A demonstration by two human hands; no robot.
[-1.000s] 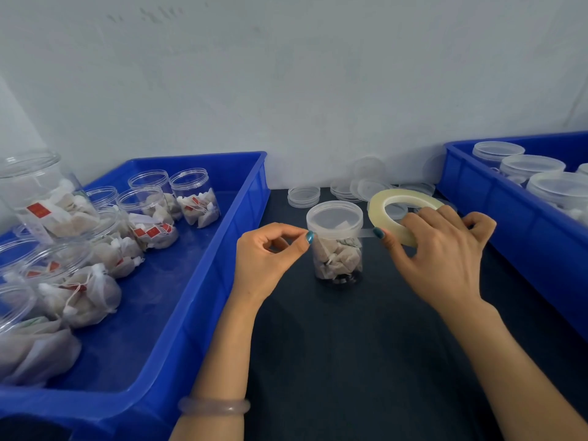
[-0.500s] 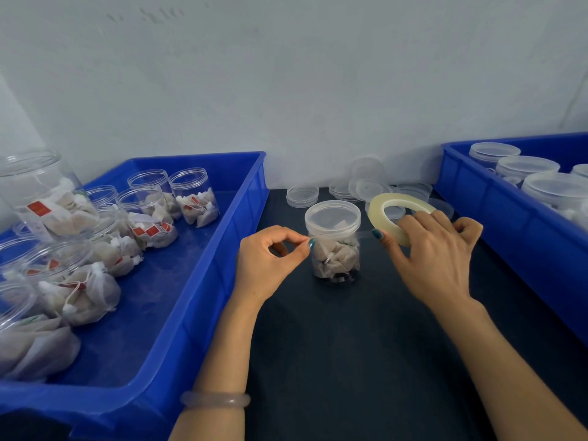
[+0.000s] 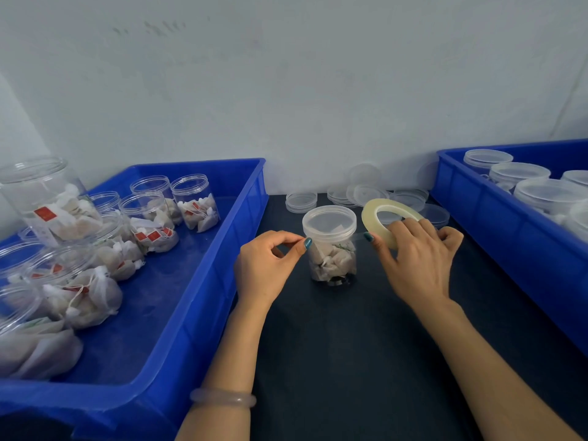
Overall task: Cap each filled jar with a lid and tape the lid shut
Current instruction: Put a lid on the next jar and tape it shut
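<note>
Clear tape runs taut from a pinch in the left hand to the roll gripped by the right hand, with the capped jar standing unheld between them; risk: an uneven pull twists it, misses the lid seam or tips the jar.

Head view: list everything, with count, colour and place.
jar: one, clear, lidded, table centre
tape roll: one, pale yellow, right of jar
tape strip: one, clear, roll to jar
loose lids: several, clear, table's back
left bin: one, blue, left
open jars: many, clear, in left bin
right bin: one, blue, right
capped jars: several, clear, in right bin
table: one, dark, underneath
bracelet: one, pale, left wrist
left hand: pinches tape strip at jar's left
right hand: grips tape roll
</note>
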